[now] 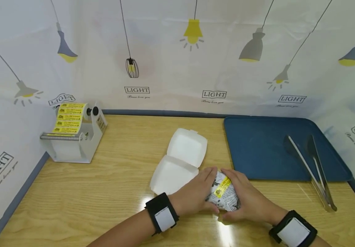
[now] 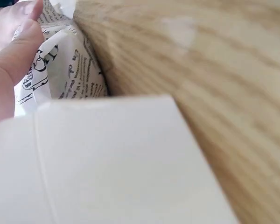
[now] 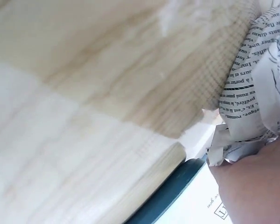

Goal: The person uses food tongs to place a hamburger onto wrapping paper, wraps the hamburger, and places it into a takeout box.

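Between both hands is a rounded bundle (image 1: 227,198) wrapped in newsprint-patterned paper, with a yellow label (image 1: 222,187) on its top. My left hand (image 1: 194,193) grips its left side, and my right hand (image 1: 250,199) grips the right side, thumbs toward me. What the paper encloses is hidden. Just left of the bundle, a white hinged takeout box (image 1: 172,175) lies open on the table, its near corner partly behind my left hand. In the left wrist view, the box (image 2: 112,158) fills the foreground before the bundle (image 2: 72,70). Folded paper (image 3: 242,93) shows by my fingers in the right wrist view.
A label dispenser (image 1: 92,147) with a roll of yellow labels (image 1: 69,118) stands at the back left. On the right, metal tongs (image 1: 319,178) rest across the front edge of a blue tray (image 1: 258,147). A lamp-printed sheet (image 1: 165,44) borders the wooden table (image 1: 72,199).
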`<state>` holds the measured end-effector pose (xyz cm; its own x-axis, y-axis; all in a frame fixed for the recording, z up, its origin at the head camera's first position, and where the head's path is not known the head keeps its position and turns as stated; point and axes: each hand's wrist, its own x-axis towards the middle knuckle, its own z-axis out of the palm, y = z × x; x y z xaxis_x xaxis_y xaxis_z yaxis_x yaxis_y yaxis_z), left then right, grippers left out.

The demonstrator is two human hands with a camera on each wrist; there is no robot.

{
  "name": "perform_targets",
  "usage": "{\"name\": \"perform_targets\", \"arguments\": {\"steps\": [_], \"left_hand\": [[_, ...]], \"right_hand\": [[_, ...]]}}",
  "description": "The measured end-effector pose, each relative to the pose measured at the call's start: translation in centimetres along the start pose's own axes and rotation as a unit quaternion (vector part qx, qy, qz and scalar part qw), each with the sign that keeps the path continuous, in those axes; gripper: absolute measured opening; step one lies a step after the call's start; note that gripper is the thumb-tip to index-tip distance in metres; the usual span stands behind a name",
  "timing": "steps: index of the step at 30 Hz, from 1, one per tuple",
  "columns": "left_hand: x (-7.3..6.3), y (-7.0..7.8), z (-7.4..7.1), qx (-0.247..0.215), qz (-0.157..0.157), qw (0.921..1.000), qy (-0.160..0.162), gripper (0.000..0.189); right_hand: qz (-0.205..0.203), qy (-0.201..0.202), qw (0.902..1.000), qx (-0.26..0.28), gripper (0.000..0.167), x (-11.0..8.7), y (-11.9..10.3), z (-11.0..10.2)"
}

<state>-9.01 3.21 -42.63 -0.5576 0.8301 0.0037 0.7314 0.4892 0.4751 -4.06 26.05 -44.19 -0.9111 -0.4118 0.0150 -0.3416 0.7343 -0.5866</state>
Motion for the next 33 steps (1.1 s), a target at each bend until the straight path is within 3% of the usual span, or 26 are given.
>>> {"name": "perform_targets", "arguments": {"steps": [8,16,20,24,29,33], "left_hand": [[0.0,0.3,0.0,-0.021,0.007,0.9997,0.012,0.11],[-0.1,1.1,-1.0,-0.058,0.013,0.9976,0.035,0.107],[-0.6,1.7,-3.1,-0.07,0.017,0.9965,0.042,0.106],[-2.0,1.5,-6.8,-0.083,0.017,0.996,0.028,0.105],[-4.4,-0.7,-10.6,-0.116,0.014,0.993,0.016,0.104],[-6.2,-2.9,-11.6,-0.142,-0.004,0.9897,0.014,0.104]], "right_hand": [[-0.024,0.036,0.998,-0.046,0.11,0.4,-0.5,0.0],[-0.069,0.064,0.9933,-0.068,0.104,0.7,-1.7,-2.1],[-0.095,0.069,0.992,-0.047,0.103,1.3,-2.9,-3.2],[-0.115,0.081,0.99,-0.014,0.102,2.7,-5.0,-3.5],[-0.108,0.093,0.9898,0.0,0.1,5.4,-8.4,-2.5],[-0.093,0.101,0.9906,-0.003,0.101,7.4,-10.3,-0.6]]}}
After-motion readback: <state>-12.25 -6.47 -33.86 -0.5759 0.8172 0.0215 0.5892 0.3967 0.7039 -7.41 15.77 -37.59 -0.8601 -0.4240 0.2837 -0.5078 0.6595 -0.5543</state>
